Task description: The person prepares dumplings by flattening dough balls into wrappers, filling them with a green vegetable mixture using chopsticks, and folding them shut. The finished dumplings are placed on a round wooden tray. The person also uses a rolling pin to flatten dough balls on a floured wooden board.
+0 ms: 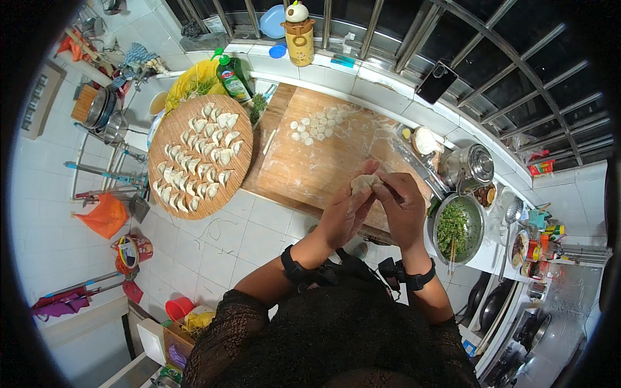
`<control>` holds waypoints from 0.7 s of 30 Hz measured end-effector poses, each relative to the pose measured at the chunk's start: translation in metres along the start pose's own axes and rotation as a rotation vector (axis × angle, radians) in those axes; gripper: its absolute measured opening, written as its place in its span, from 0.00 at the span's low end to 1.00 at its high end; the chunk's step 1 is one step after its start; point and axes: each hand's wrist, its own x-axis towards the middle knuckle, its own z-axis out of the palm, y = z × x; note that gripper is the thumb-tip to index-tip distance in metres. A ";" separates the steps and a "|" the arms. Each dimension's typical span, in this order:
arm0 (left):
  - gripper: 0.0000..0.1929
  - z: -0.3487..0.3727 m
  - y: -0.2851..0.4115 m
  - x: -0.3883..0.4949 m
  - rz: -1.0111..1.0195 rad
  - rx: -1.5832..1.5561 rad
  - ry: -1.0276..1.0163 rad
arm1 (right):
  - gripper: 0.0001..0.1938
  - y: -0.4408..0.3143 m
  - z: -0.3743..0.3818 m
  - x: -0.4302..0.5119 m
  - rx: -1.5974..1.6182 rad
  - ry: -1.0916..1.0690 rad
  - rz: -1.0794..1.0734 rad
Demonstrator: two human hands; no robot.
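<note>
Both hands hold one dumpling (365,183) above the near right part of a floured wooden board (310,167). My left hand (343,211) supports it from the left, thumb against its lower side. The fingers of my right hand (401,201) pinch its right edge. Several small flattened dough pieces (315,126) lie grouped on the board's far side. To the left, a round wooden board (237,172) bears rows of folded dumplings (192,166). On the right stands a metal bowl (478,237) of chopped green filling (451,225), with chopsticks (452,254) resting in it.
A cleaver (412,157) lies at the board's right edge, close to a bowl of flour (427,139) and a lidded steel pot (466,167). Behind the round board stands a green detergent bottle (234,80). A yellow bottle (299,43) and a phone (436,82) are by the window bars.
</note>
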 end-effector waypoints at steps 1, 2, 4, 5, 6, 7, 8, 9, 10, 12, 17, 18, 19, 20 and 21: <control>0.29 0.000 0.000 0.000 -0.007 -0.025 0.020 | 0.09 -0.002 0.000 0.000 -0.007 0.014 -0.022; 0.29 0.001 0.000 -0.001 -0.008 -0.015 -0.004 | 0.08 -0.003 0.000 -0.001 -0.038 0.035 -0.022; 0.29 0.000 0.000 -0.001 -0.017 -0.005 -0.038 | 0.07 -0.006 0.001 -0.001 -0.064 0.055 -0.074; 0.29 0.000 0.001 -0.002 -0.032 0.063 -0.030 | 0.07 -0.006 0.001 -0.001 -0.115 0.071 -0.106; 0.29 0.000 0.001 -0.002 -0.043 0.127 -0.043 | 0.07 -0.007 0.001 0.000 -0.155 0.089 -0.148; 0.29 -0.001 0.001 -0.002 -0.053 0.192 -0.055 | 0.07 -0.007 0.001 0.000 -0.198 0.121 -0.189; 0.29 -0.001 0.001 -0.002 -0.031 0.224 -0.068 | 0.07 -0.007 0.001 0.000 -0.217 0.131 -0.216; 0.29 -0.001 0.001 -0.002 -0.009 0.257 -0.081 | 0.06 -0.007 0.001 0.000 -0.240 0.156 -0.242; 0.29 -0.001 0.002 -0.002 0.007 0.295 -0.095 | 0.06 -0.007 0.000 0.000 -0.269 0.157 -0.303; 0.28 -0.002 0.004 -0.002 0.013 0.294 -0.087 | 0.07 -0.007 -0.001 0.001 -0.291 0.159 -0.305; 0.27 -0.005 0.009 0.000 0.003 0.554 -0.136 | 0.09 -0.013 -0.001 0.003 -0.363 0.071 -0.367; 0.27 -0.006 0.009 0.001 0.007 0.551 -0.142 | 0.10 -0.014 0.000 0.004 -0.367 0.074 -0.366; 0.27 -0.006 0.008 0.002 -0.007 0.553 -0.135 | 0.10 -0.016 0.000 0.004 -0.378 0.083 -0.351; 0.27 -0.006 0.009 0.001 0.022 0.562 -0.155 | 0.10 -0.018 0.000 0.004 -0.386 0.084 -0.359; 0.27 -0.006 0.009 0.002 0.030 0.575 -0.163 | 0.10 -0.019 0.000 0.005 -0.401 0.091 -0.351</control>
